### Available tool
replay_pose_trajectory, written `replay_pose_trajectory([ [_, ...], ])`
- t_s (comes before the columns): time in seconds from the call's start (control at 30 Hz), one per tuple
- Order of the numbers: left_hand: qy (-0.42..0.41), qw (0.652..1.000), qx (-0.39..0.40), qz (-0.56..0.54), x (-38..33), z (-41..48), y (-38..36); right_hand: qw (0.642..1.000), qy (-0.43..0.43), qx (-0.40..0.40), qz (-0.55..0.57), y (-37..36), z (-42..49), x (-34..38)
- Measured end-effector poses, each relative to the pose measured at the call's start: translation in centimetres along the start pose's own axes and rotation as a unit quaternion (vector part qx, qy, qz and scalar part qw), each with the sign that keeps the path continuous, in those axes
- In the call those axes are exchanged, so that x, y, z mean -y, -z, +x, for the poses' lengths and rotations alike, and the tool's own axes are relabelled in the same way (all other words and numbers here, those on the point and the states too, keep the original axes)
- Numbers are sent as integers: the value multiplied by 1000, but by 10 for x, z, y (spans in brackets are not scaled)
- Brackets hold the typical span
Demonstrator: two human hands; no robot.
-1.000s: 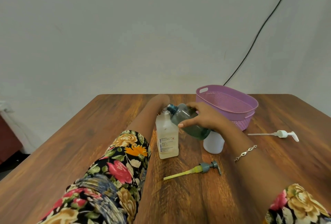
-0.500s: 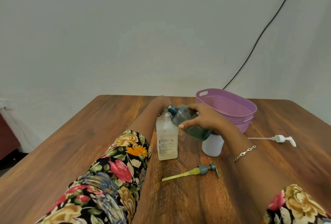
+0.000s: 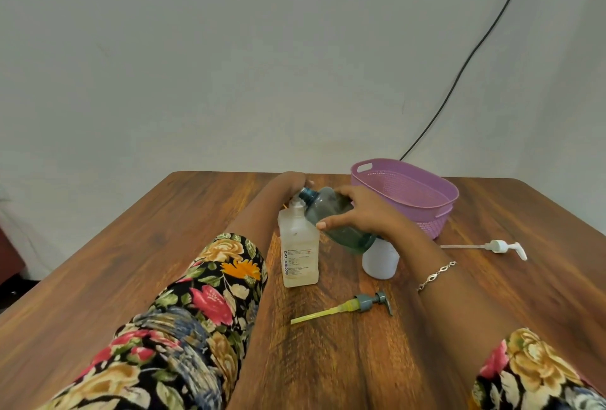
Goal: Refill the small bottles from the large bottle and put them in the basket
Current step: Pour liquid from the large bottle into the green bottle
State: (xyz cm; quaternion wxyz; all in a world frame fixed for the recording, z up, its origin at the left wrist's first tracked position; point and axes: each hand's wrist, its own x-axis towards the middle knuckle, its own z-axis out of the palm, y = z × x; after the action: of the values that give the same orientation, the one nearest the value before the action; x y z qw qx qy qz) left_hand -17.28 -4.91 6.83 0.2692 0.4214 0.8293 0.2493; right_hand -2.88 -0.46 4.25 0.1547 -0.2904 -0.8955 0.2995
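My right hand (image 3: 367,213) grips a teal translucent large bottle (image 3: 341,226), tilted with its open neck down-left over the mouth of a clear labelled small bottle (image 3: 300,255). That bottle stands upright mid-table. My left hand (image 3: 292,181) reaches behind it and holds its top; the fingers are mostly hidden. A white small bottle (image 3: 380,260) stands just right of it, partly behind my right forearm. The purple basket (image 3: 436,186) sits at the back right, with nothing showing inside.
A grey pump head with a yellow tube (image 3: 347,308) lies on the wooden table (image 3: 164,245) in front of the bottles. A white pump with its tube (image 3: 495,246) lies to the right. A black cable (image 3: 465,65) runs down the wall behind the basket.
Both hands and the tilted teal bottle keep almost the same pose over the clear bottle. Only the view has shifted slightly.
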Motion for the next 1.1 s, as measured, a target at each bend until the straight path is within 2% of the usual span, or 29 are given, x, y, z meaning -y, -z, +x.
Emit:
replay_pose_trajectory([
  [0.1,15,999,10,30,0,3,-3,1000,-2,10,-4,0,-1,-3],
  [0.27,12,1000,0,-26,-2,-1,0,1000,-2,-1,17,-1,-1,-2],
  [0.37,43,997,18,-57,-3,-5,4,1000,2,-1,4,4,1,2],
  [0.53,17,998,15,52,-1,-5,1,999,3,15,-28,6,3,1],
  [0.7,32,997,-7,64,-1,-7,-2,1000,-4,18,-24,3,-1,-1],
  [0.9,63,995,7,-75,-7,-21,4,1000,-1,6,-26,8,-3,6],
  [1.1,20,999,-39,-14,-3,-9,-2,999,-18,7,-30,4,0,2],
])
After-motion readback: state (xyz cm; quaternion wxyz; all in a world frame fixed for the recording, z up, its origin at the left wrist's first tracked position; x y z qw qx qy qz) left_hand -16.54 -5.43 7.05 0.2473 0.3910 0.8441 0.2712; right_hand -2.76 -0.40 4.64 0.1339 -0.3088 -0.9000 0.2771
